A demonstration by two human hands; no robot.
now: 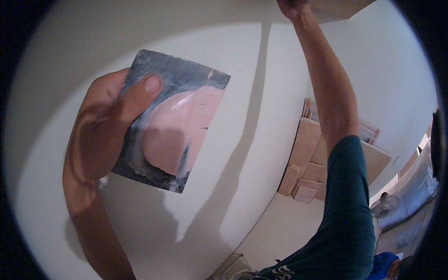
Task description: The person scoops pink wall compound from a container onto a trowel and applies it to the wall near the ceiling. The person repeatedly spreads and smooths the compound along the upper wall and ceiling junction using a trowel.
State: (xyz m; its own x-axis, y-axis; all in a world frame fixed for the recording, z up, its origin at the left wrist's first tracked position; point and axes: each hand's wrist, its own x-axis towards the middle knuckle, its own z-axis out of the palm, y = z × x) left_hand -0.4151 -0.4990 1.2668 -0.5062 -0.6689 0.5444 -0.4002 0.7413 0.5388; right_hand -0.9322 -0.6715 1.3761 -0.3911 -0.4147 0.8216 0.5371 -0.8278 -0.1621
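Note:
My left hand point(105, 116) grips a dark, flat rectangular plate point(179, 63) by its left side, with the thumb pressed on its face. A smooth mound of pink putty point(170, 126) sits on the plate and reaches its right edge. Behind the plate is a pale wall point(224, 154), carrying the shadow of my arm. My right arm stretches up high along the wall, and my right hand point(294, 7) is cut off by the top edge. Its fingers and anything in them are hidden.
At the top right, a brownish panel point(338, 8) juts out near my right hand. Several wooden boards point(305, 140) lean together past my right arm. Farther right are a fan point(385, 205) and a plastic-like grey sheet point(410, 196); something blue point(383, 265) shows below.

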